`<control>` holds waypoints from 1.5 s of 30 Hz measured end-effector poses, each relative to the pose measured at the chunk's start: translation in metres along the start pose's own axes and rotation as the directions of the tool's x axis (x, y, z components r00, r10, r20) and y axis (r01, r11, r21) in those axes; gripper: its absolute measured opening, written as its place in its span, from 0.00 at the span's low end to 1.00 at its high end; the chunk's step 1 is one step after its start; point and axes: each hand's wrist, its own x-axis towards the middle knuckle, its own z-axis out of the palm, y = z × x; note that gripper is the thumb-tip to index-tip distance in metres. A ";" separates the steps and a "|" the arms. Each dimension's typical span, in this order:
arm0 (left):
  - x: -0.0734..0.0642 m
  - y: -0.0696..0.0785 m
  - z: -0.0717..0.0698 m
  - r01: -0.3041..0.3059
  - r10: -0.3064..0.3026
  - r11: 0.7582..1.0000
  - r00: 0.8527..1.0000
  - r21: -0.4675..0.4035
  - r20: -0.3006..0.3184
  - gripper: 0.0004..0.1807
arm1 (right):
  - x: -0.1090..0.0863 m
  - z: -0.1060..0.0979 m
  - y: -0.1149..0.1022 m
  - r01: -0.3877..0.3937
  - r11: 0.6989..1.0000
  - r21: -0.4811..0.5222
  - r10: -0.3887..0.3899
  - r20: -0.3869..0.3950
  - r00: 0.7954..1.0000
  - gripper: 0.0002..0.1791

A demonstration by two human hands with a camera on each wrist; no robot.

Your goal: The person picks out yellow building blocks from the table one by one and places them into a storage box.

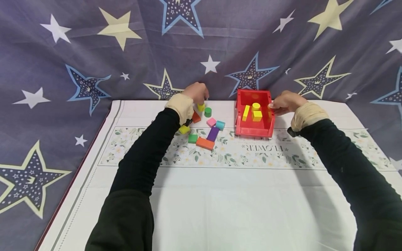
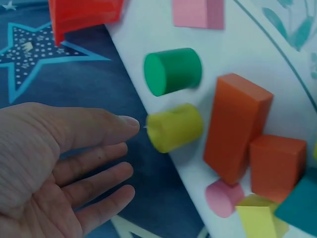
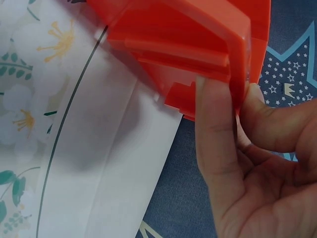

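Note:
My left hand [image 1: 195, 92] is at the far edge of the table, just above a yellow cylinder [image 1: 201, 107]. In the left wrist view its thumb points at this yellow cylinder [image 2: 176, 128] with a small gap between, and the other visible fingers are loosely extended; the index finger is hidden. A green cylinder [image 2: 173, 72] stands beside the yellow one. My right hand [image 1: 288, 101] pinches the right wall of a red open box [image 1: 254, 131] between thumb and fingers. Inside the box lie a yellow bar [image 1: 245, 113], a yellow cylinder [image 1: 255, 106] and a yellow block [image 1: 257, 116].
Left of the box lie several loose blocks: an orange one [image 1: 205, 143], a purple one [image 1: 213, 134], a blue cylinder [image 1: 220, 125], a pink one [image 1: 211, 122] and a green one [image 1: 193, 138]. A star-patterned cloth [image 1: 138, 62] hangs behind the white table cover [image 1: 238, 202].

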 end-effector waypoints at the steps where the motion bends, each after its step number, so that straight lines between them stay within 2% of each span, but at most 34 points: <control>1: 0.000 -0.001 0.002 0.003 -0.003 1.000 1.000 -0.008 0.003 0.24 | 0.000 0.000 0.000 -0.001 1.000 -0.001 0.001 0.000 1.000 0.11; 6: 0.000 -0.006 0.009 0.031 -0.029 0.998 0.999 -0.060 0.035 0.23 | 0.001 -0.001 0.001 0.004 1.000 -0.005 -0.004 0.000 1.000 0.11; 15: 0.008 -0.009 0.020 0.050 -0.048 0.998 0.997 -0.031 0.055 0.23 | 0.002 -0.001 0.001 0.006 1.000 0.001 -0.006 -0.013 1.000 0.10; 25: 0.016 -0.011 0.028 0.071 -0.070 0.997 0.997 -0.042 0.031 0.22 | 0.004 -0.002 0.002 0.006 1.000 0.014 -0.006 -0.010 1.000 0.09; 35: 0.022 -0.013 0.030 0.050 -0.050 0.999 0.999 -0.016 -0.008 0.18 | 0.002 -0.002 -0.001 0.003 1.000 0.020 -0.003 0.003 1.000 0.09; 45: 0.024 -0.015 0.033 0.056 -0.056 0.998 0.998 -0.036 0.002 0.18 | 0.005 -0.002 0.002 -0.003 1.000 0.027 0.002 0.012 1.000 0.08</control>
